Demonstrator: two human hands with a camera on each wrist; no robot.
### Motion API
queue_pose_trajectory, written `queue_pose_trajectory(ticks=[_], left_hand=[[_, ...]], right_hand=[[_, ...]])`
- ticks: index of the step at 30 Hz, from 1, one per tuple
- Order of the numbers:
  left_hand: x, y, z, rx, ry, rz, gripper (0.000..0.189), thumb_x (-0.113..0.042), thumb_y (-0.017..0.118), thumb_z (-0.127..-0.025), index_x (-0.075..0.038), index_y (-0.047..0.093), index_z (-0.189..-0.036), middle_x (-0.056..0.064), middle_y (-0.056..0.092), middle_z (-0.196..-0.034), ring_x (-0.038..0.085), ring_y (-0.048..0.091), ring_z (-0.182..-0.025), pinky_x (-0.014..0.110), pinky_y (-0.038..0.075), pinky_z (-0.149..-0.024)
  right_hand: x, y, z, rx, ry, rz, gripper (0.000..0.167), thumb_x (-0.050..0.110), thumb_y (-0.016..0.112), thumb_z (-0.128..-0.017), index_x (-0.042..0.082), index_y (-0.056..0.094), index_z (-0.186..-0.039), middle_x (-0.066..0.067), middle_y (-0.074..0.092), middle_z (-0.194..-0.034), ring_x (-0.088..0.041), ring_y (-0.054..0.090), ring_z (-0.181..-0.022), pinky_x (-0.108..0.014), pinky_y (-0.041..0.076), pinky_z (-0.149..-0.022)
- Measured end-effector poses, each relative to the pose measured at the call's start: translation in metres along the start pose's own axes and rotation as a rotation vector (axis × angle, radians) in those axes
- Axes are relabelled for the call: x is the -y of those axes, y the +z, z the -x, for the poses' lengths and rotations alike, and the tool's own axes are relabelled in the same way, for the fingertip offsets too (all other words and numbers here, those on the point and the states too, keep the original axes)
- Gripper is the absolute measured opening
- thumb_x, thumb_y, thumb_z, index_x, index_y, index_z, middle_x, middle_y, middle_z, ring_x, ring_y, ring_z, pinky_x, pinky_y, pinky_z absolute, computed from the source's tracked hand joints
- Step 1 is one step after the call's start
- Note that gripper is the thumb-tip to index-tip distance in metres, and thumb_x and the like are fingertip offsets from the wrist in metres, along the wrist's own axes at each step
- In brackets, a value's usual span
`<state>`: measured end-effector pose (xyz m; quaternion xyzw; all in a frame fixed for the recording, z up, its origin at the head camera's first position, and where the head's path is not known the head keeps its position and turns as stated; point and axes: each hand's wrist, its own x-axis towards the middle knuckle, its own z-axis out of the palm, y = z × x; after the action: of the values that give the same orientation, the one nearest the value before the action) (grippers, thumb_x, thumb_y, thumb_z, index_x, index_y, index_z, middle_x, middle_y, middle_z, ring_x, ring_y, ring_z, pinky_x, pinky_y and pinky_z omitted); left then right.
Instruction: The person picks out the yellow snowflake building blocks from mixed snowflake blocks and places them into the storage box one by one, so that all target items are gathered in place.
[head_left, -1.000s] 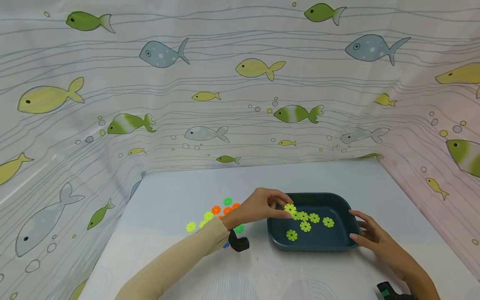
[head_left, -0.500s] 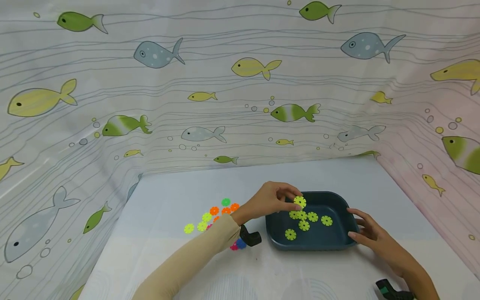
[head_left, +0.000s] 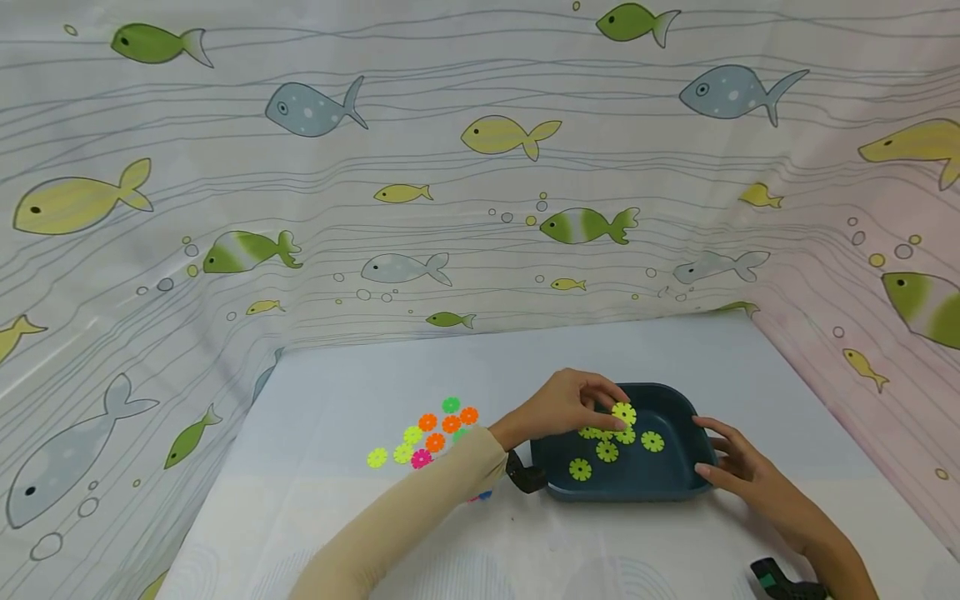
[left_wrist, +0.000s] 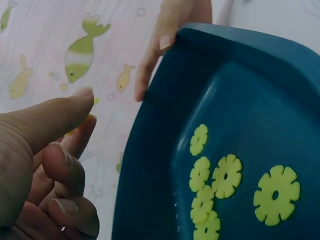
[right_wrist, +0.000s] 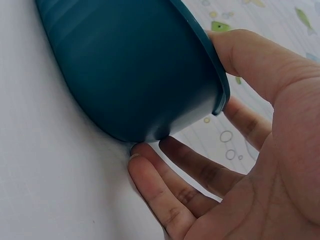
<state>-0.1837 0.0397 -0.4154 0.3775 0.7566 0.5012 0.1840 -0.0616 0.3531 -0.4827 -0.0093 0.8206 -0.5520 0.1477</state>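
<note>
My left hand [head_left: 573, 404] is over the dark teal tray [head_left: 555, 482], pinching a yellow flower-shaped plastic disc [head_left: 624, 412] between thumb and fingers. In the left wrist view that disc is mostly hidden, with only a sliver of yellow at the fingertips. Several more yellow discs [left_wrist: 276, 195] lie flat on the tray's floor, some overlapping. At the tray's right end my right hand [head_left: 757, 475] grips it. The right wrist view shows the thumb [right_wrist: 250, 55] on the rim and the other fingers against the outer wall.
Left of the tray, several loose discs in orange [head_left: 427, 422], yellow [head_left: 377, 457], green [head_left: 451, 405] and pink [head_left: 422, 458] lie on the white table [head_left: 337, 375], partly behind the left sleeve [head_left: 420, 508]. A fish-print curtain [head_left: 480, 233] surrounds the table at the back and sides.
My left hand has moved right over the tray with the yellow disc still pinched, uncovering more of the loose discs. The right hand stays at the tray's end. The view has shifted slightly.
</note>
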Motion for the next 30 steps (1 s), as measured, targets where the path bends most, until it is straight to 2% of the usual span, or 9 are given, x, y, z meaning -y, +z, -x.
queue_pose_trajectory(ticks=[6,13,19,21,28,30], left_hand=[[0.0,0.008,-0.007,0.038,-0.004,0.021,0.035,-0.024,0.085,-0.087,-0.019,0.074,-0.119,-0.013,0.073,-0.1,0.013,0.052,-0.056,0.023,0.045,-0.055],[-0.002,0.013,-0.017,0.045,0.006,-0.006,0.035,-0.023,0.085,-0.087,-0.017,0.073,-0.12,-0.013,0.073,-0.1,0.015,0.058,-0.061,0.022,0.048,-0.059],[0.001,0.018,-0.024,0.051,-0.003,-0.034,0.033,-0.023,0.085,-0.087,-0.018,0.073,-0.117,-0.014,0.072,-0.098,0.031,0.067,-0.075,0.022,0.051,-0.062],[0.004,0.02,-0.025,0.059,-0.017,-0.043,0.032,-0.023,0.086,-0.087,-0.019,0.073,-0.116,-0.015,0.072,-0.097,0.033,0.068,-0.078,0.023,0.052,-0.062],[0.011,0.025,-0.026,0.106,-0.064,-0.083,0.029,-0.024,0.086,-0.086,-0.023,0.074,-0.112,-0.017,0.072,-0.094,0.006,0.067,-0.079,0.023,0.054,-0.068],[0.012,0.027,-0.027,0.124,-0.064,-0.092,0.029,-0.024,0.086,-0.086,-0.022,0.074,-0.112,-0.018,0.072,-0.094,0.004,0.067,-0.08,0.022,0.054,-0.069]], right_hand=[[0.002,-0.001,0.001,0.005,-0.008,-0.002,0.075,0.03,0.062,-0.105,0.029,0.017,-0.164,-0.03,0.022,-0.159,-0.05,0.041,-0.134,-0.062,0.048,-0.094],[0.006,0.001,0.001,0.003,0.011,-0.003,0.076,0.031,0.064,-0.104,0.028,0.017,-0.164,-0.031,0.023,-0.158,-0.052,0.041,-0.134,-0.064,0.047,-0.096],[0.005,0.001,0.0,0.004,0.019,0.003,0.077,0.031,0.064,-0.104,0.028,0.016,-0.164,-0.031,0.022,-0.159,-0.053,0.039,-0.135,-0.065,0.046,-0.095],[0.005,0.001,0.0,0.004,0.02,0.004,0.077,0.031,0.064,-0.104,0.028,0.016,-0.164,-0.031,0.022,-0.159,-0.053,0.039,-0.135,-0.065,0.046,-0.095],[0.004,0.0,0.0,0.006,0.002,-0.006,0.076,0.03,0.063,-0.104,0.029,0.016,-0.164,-0.03,0.023,-0.158,-0.052,0.04,-0.134,-0.064,0.048,-0.094],[0.003,0.0,0.0,0.008,-0.005,-0.006,0.076,0.03,0.063,-0.105,0.029,0.016,-0.164,-0.031,0.023,-0.158,-0.052,0.041,-0.134,-0.063,0.048,-0.094]])
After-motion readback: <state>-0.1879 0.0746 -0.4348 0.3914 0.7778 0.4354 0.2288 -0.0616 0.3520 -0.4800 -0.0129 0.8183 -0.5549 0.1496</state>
